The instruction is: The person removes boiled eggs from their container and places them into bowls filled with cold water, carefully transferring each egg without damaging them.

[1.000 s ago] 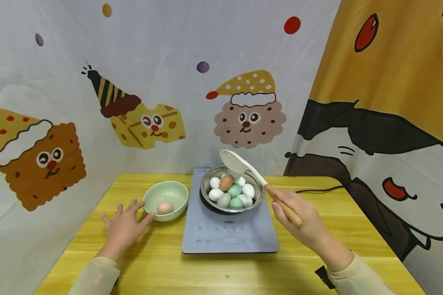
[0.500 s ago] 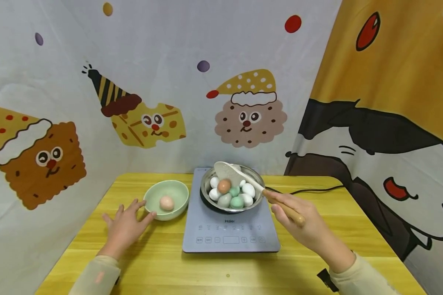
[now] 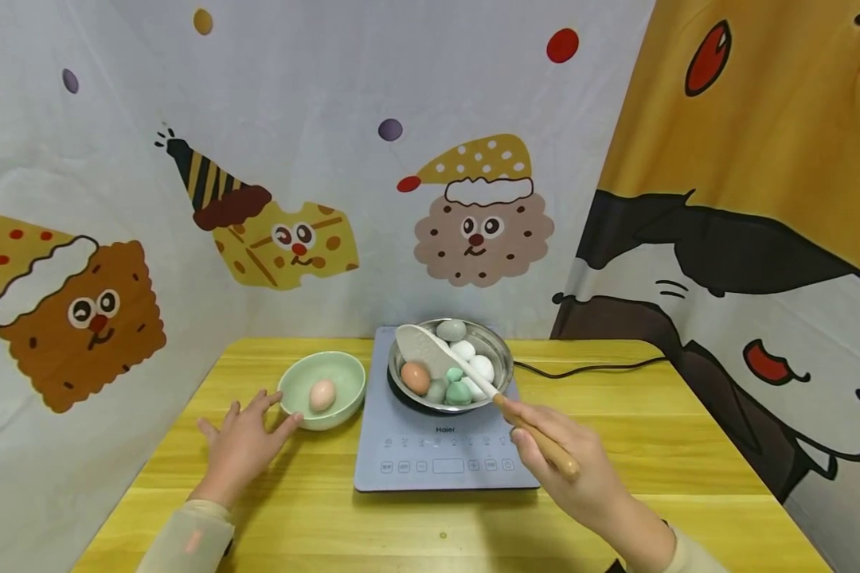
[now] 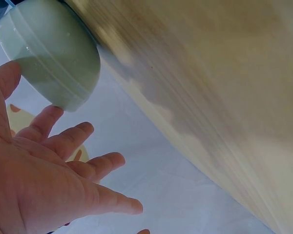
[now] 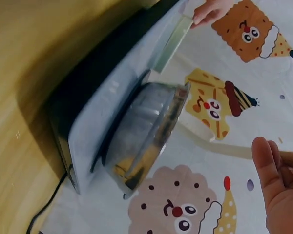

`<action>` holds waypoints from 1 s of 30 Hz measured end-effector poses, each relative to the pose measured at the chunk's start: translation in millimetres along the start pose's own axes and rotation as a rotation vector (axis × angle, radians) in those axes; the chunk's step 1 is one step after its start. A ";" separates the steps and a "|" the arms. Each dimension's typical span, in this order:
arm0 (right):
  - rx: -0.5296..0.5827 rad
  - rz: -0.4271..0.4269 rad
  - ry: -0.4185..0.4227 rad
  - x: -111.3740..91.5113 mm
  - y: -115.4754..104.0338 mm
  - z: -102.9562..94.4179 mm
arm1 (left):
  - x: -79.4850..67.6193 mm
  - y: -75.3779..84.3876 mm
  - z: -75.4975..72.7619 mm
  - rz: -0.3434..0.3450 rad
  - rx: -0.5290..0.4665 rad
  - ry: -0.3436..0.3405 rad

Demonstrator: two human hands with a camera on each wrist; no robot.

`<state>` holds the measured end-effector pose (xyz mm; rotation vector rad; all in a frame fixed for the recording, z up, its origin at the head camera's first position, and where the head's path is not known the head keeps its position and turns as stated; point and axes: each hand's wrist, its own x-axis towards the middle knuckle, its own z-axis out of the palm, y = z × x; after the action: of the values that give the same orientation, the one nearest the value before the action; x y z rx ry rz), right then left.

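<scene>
My right hand (image 3: 589, 476) grips the wooden handle of a white slotted spoon (image 3: 419, 350). Its head is down in a metal pan (image 3: 506, 370), among white, grey and green eggs. A brown egg (image 3: 416, 378) lies beside the head, at the pan's left. The spoon head hides some of the eggs. At the left, my left hand (image 3: 240, 450) has its fingers spread, with thumb and index fingertip touching a pale green bowl (image 4: 53, 53). One pinkish egg (image 3: 322, 395) lies in that bowl.
Under the pan is a grey-blue induction cooktop (image 3: 447, 446), close to the bowl's right side. A black cord (image 3: 588, 369) runs from behind it to the right across the wooden table (image 3: 330, 517). A printed cloth (image 3: 315, 310) hangs behind the table.
The spoon head has come down into the pan and swept left. The brown egg has shifted left and other eggs have moved. My right hand moved slightly left and down; my left hand stays put.
</scene>
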<state>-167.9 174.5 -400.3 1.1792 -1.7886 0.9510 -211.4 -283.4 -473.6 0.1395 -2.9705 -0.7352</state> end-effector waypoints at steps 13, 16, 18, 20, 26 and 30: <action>0.107 0.080 0.023 -15.8 -9.2 -0.7 | -0.5 -0.7 0.7 -0.011 -0.021 -0.012; 0.165 0.235 0.012 -18.2 -11.1 -2.1 | -0.3 -1.0 1.4 -0.013 -0.024 -0.013; 0.233 0.410 0.025 -19.1 -12.9 -4.0 | 0.0 -1.2 1.7 -0.012 -0.027 -0.016; 0.312 0.636 0.072 -18.0 -14.0 -6.5 | 0.4 -1.3 1.9 -0.009 -0.028 -0.016; 0.579 1.102 0.261 -7.1 -6.1 -15.5 | 0.4 -1.4 1.8 -0.013 -0.031 -0.019; 0.723 1.104 0.250 -7.0 1.3 -24.7 | 0.7 -1.9 2.4 -0.019 -0.027 -0.023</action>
<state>-162.3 199.3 -396.4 0.2764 -1.8932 2.3924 -212.2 -284.0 -476.6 0.1587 -2.9836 -0.7840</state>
